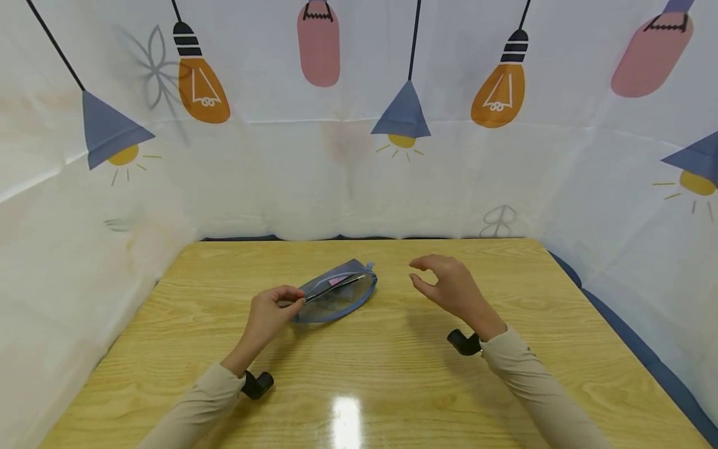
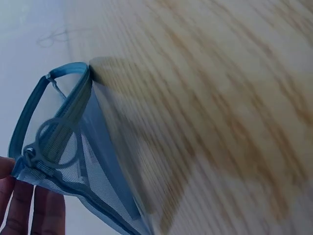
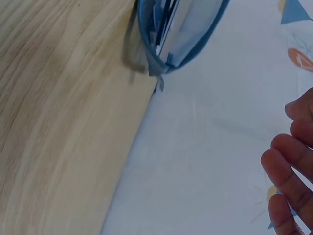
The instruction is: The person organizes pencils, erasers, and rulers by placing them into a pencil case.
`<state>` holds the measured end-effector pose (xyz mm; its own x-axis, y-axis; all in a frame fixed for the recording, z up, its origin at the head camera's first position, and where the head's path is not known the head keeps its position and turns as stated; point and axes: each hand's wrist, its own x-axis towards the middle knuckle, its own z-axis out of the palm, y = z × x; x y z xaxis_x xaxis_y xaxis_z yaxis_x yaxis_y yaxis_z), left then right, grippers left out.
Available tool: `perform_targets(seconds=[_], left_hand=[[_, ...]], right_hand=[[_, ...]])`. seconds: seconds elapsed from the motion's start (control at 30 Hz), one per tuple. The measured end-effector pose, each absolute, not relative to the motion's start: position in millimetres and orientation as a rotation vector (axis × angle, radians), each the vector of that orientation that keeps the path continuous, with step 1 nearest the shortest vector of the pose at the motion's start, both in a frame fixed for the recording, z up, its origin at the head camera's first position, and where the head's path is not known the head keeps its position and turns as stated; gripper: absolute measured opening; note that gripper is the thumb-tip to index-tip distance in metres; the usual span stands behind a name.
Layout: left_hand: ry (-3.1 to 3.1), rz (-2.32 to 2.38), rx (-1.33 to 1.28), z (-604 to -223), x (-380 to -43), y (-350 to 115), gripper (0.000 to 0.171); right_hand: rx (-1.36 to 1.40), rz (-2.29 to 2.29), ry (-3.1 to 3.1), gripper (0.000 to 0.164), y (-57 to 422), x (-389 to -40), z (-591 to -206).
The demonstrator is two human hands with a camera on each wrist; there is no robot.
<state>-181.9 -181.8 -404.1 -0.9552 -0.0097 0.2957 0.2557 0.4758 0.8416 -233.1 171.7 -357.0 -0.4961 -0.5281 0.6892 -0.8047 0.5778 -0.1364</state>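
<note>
A blue mesh zipper pouch (image 1: pixel 332 313) lies slanted on the table with its mouth open. My left hand (image 1: pixel 268 315) pinches its near left end between thumb and fingers. In the left wrist view a round ring pull (image 2: pixel 59 166) hangs at that pinched corner. Slim, dark, pen-like sticks (image 1: pixel 339 287) lie inside the pouch, along with a small pink piece (image 1: pixel 336 281). To the right of the pouch and apart from it, my right hand (image 1: pixel 451 287) hovers over the table, thumb and fingers loosely bent with a gap between them and nothing held.
The wooden table (image 1: pixel 370 368) reaches to a white cloth (image 1: pixel 280 181) printed with lamps and bulbs, which hangs behind and at both sides. A dark camera mount sits on each wrist. Bright glare (image 1: pixel 346 421) shows at the table's front.
</note>
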Motion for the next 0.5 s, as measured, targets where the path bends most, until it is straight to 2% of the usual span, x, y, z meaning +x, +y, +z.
perform_targets(seconds=[0.33, 0.5], left_hand=[[-2.480, -1.315, -0.385, -403.7, -178.3, -187.9, 0.007], [-2.490, -1.141, -0.499, -403.5, -178.3, -201.2, 0.009]], right_hand=[[0.991, 0.556, -2.256, 0.020, 200.2, -226.9, -362.3], [0.979, 0.486, -2.330, 0.025, 213.2, -225.8, -364.8]])
